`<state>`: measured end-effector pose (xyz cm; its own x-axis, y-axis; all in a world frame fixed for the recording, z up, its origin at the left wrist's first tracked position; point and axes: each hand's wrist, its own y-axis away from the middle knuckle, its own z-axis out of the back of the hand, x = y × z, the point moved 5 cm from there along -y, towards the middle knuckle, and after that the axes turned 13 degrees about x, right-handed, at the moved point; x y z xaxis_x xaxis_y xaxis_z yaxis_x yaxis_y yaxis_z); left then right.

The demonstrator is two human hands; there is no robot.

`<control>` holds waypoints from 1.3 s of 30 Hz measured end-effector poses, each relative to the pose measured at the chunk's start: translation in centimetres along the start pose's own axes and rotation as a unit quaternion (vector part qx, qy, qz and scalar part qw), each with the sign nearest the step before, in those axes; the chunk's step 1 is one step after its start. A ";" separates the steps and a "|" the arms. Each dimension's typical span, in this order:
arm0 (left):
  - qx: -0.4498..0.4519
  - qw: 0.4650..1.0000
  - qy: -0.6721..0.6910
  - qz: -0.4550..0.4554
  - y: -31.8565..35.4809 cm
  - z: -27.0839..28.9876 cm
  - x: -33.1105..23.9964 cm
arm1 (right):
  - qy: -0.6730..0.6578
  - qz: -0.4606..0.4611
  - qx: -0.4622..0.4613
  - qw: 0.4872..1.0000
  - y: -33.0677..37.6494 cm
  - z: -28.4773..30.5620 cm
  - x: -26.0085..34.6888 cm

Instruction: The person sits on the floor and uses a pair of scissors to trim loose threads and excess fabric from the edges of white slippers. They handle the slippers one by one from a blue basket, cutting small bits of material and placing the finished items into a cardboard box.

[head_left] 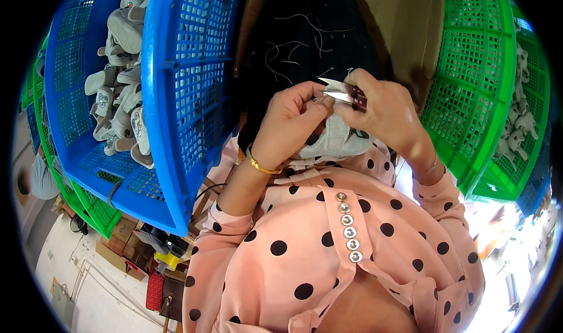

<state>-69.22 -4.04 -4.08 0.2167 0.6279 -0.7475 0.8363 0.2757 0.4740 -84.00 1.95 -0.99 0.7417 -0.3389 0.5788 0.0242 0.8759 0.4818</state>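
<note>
My right hand (388,111) is closed around small scissors (342,95) with dark red handles, their pointed silver blades apart and aimed left. The fingers of my left hand (290,122) are pinched right beside the blades. What they hold, if anything, is too small to tell. Below both hands, in my lap, rests a pale grey shoe (335,140), partly covered by the hands. Beyond the hands, loose white threads (319,31) are scattered over dark cloth (328,7).
On the left stands a blue plastic basket (153,98) holding a pile of pale shoes (120,92). A green basket (475,81) is close on the right, and more pale shoes (519,116) lie in a basket beyond its near wall. Brown cardboard (413,22) is at the far side.
</note>
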 end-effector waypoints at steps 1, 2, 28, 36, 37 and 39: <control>-0.005 1.000 -0.009 0.005 -0.1 0.1 0.0 | 0.027 -0.005 -0.055 0.998 -0.1 0.8 -0.6; -0.013 1.000 -0.017 0.010 0.0 0.2 0.0 | 0.055 -0.007 -0.107 0.993 -0.1 1.7 -1.5; 0.049 0.996 -0.059 0.034 0.5 -0.4 0.3 | -0.469 -0.004 0.029 0.882 0.0 -2.5 -2.1; 0.000 0.994 -0.103 -0.030 0.3 0.6 1.3 | -0.491 0.013 0.015 0.871 0.1 -2.5 -1.4; -0.003 0.993 -0.112 -0.032 0.3 0.7 1.2 | -0.491 0.011 0.015 0.871 0.0 -2.5 -1.4; -0.004 0.994 -0.097 -0.048 0.3 0.8 1.0 | -0.493 0.008 0.017 0.870 -0.1 -2.6 -1.3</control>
<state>-68.33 -3.92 -5.08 0.2306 0.4467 -0.8645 0.8538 0.3333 0.4000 -83.22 3.20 -3.54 -0.1931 -0.4712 0.8606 -0.0136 0.8783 0.4779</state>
